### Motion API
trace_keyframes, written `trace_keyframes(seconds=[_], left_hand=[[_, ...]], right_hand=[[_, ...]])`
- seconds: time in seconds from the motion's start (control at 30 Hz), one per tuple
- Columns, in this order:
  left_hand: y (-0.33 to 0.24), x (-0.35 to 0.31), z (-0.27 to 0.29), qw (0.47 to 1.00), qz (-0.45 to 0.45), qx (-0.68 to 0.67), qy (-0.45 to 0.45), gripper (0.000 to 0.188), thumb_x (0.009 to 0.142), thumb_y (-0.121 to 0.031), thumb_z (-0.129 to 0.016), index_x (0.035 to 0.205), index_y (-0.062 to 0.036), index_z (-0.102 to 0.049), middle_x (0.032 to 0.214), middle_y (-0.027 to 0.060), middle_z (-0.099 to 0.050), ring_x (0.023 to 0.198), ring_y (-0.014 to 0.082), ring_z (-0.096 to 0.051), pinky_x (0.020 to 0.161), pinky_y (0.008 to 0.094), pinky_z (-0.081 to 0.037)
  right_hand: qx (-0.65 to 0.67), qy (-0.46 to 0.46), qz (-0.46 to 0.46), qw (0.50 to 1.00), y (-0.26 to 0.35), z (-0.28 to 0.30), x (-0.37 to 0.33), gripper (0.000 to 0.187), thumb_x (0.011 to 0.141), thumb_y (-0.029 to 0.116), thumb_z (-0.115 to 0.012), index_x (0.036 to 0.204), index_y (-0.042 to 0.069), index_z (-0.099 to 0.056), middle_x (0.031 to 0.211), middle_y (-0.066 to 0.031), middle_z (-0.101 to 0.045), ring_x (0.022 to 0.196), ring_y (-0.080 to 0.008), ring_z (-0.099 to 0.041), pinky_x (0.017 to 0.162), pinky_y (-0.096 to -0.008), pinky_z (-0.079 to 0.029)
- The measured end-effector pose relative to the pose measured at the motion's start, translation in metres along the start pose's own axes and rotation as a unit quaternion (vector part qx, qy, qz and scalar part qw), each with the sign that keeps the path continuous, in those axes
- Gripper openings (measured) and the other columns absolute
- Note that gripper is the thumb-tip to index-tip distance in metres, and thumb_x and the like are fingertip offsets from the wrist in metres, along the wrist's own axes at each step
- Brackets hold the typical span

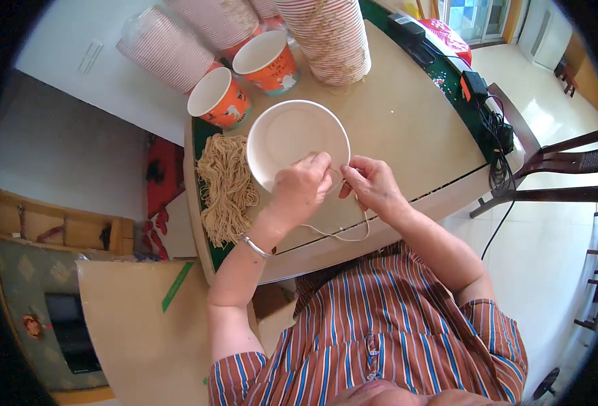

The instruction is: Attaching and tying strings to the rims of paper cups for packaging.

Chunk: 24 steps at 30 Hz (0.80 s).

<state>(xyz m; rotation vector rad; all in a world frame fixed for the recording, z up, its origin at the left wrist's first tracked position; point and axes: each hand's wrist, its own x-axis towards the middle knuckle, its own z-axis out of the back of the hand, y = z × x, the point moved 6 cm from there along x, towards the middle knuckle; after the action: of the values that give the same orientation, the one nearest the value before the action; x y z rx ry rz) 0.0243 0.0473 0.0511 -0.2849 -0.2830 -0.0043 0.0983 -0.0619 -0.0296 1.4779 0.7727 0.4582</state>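
A white paper tub [292, 125] sits open side up in front of me, its near right rim close to my fingers. My left hand [305, 179] reaches over the near rim with fingers closed in a pinch on the string. My right hand [372, 183], just outside the rim, pinches a thin cream string [343, 238]. From the right hand the string loops down over the table's near edge and back left under my left wrist. Its ends are hidden at the fingers. Left of the tub lies a heap of similar strings [226, 189].
Two orange printed paper tubs [266, 62] stand at the back left, before tall stacks of nested tubs [329, 40]. Black power adapters and cables [495, 128] lie along the table's right edge. A dark wooden chair [569, 162] stands beyond; a cardboard sheet [143, 325] is at lower left.
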Motion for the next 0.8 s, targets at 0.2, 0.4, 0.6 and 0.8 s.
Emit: trace_keyframes(seconds=[0.2, 0.4, 0.6, 0.8], left_hand=[[0.013, -0.002, 0.025, 0.990, 0.093, -0.101, -0.040, 0.003, 0.092, -0.005, -0.059, 0.093, -0.0020, -0.059, 0.081, 0.0132, -0.067, 0.074, 0.0239, -0.070, 0.067, 0.0344, -0.056], [0.023, -0.005, 0.026, 0.861, 0.143, -0.486, -0.045, 0.005, 0.094, -0.003, -0.056, 0.091, -0.0007, -0.059, 0.097, 0.0094, -0.068, 0.087, 0.0140, -0.068, 0.082, 0.0296, -0.056], [0.029, -0.002, 0.023, 0.757, 0.158, -0.631, -0.061, 0.008, 0.095, -0.004, -0.052, 0.095, 0.0001, -0.059, 0.096, 0.0112, -0.069, 0.082, 0.0132, -0.068, 0.079, 0.0299, -0.058], [0.037, -0.002, 0.019, 0.704, 0.195, -0.682, -0.030, 0.010, 0.096, -0.008, -0.053, 0.096, -0.0014, -0.060, 0.094, 0.0117, -0.070, 0.081, 0.0153, -0.068, 0.079, 0.0300, -0.057]], right_hand=[[-0.043, 0.015, -0.011, 0.999, 0.016, 0.000, 0.003, 0.029, 0.097, 0.025, -0.055, 0.092, 0.000, -0.068, 0.061, -0.0067, -0.066, 0.044, -0.0093, -0.054, 0.040, -0.0257, -0.042], [-0.122, 0.059, -0.011, 0.991, 0.052, -0.003, 0.011, 0.033, 0.095, 0.028, -0.058, 0.083, -0.001, -0.067, 0.055, -0.0047, -0.060, 0.043, -0.0082, -0.051, 0.040, -0.0245, -0.036], [-0.191, 0.101, -0.054, 0.975, 0.076, -0.008, 0.024, 0.034, 0.093, 0.031, -0.060, 0.081, 0.000, -0.068, 0.054, -0.0055, -0.058, 0.042, -0.0100, -0.052, 0.040, -0.0257, -0.038], [-0.203, 0.163, -0.083, 0.962, 0.083, -0.007, 0.022, 0.031, 0.094, 0.032, -0.063, 0.086, 0.002, -0.066, 0.059, -0.0059, -0.059, 0.042, -0.0088, -0.045, 0.039, -0.0247, -0.033]])
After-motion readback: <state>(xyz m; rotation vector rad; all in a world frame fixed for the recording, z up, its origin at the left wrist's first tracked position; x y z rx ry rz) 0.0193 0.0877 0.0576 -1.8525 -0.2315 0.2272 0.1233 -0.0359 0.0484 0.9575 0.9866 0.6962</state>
